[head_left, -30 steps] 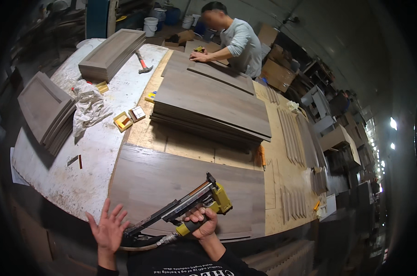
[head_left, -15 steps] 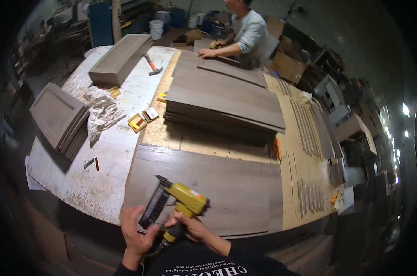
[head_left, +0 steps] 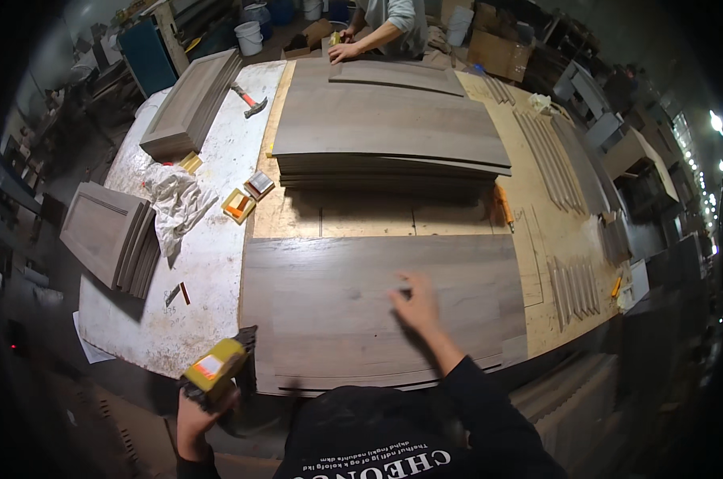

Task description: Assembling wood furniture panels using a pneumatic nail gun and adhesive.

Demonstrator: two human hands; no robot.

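My left hand is wrapped round the grip of a yellow and black nail gun at the table's near left edge. Its dark nose and magazine side touches or overlaps the near left corner of a grey-brown wood panel. That panel lies flat right in front of me. Over its right half is my right hand, blurred, with fingers apart and nothing in them. Whether it touches the wood I cannot tell.
Beyond the panel stands a stack of wide wood panels, where a co-worker's hand rests. On the left are framed door panels, a white cloth, a hammer and small boxes. Thin strips lie right.
The nail gun has passed from my right hand to my left and moved down to the left. My right hand has reached out over the panel. My view has shifted.
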